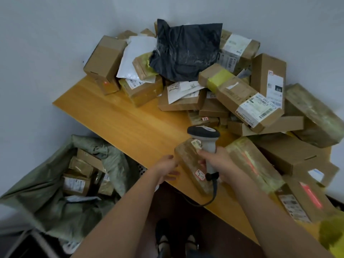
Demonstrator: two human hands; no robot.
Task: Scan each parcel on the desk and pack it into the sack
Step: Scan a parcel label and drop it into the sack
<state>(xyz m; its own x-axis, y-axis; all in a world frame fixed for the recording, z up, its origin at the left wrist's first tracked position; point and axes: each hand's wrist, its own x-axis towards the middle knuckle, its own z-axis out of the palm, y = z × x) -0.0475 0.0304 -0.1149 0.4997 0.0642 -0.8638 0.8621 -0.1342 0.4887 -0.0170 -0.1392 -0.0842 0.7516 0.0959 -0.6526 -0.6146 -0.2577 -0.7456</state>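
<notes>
Head view, looking down over both forearms. Nearest the viewer, the right hand [217,164] is clenched around the grip of a grey handheld barcode scanner [204,138], whose dark cable trails down past the front edge of the wooden desk [119,116]; the scanner head sits over the white label at the far end of a tape-wrapped brown parcel [189,164]. This parcel lies flat on the desk near its front edge, directly under the scanner, and carries a small pink handwritten sticker near its near end. The left hand [167,167] rests at the parcel's left side with its fingers relaxed and only loosely bent, gripping nothing; whether the fingertips touch the parcel cannot be told. Below the desk's edge, dark shoes show on a dark floor. To the lower left, on the floor beside the desk, a green woven sack [37,192] stands open and already holds several taped cartons with printed labels. To the right of the scanned parcel, further taped boxes lie along the desk, two of them crossed by a red streak of light. Farther back, a large heap of parcels [232,94] fills the desk's far corner against pale walls: brown cartons with shipping labels, a white padded mailer [134,56] and, on top, a crumpled black plastic mailer [186,51].
</notes>
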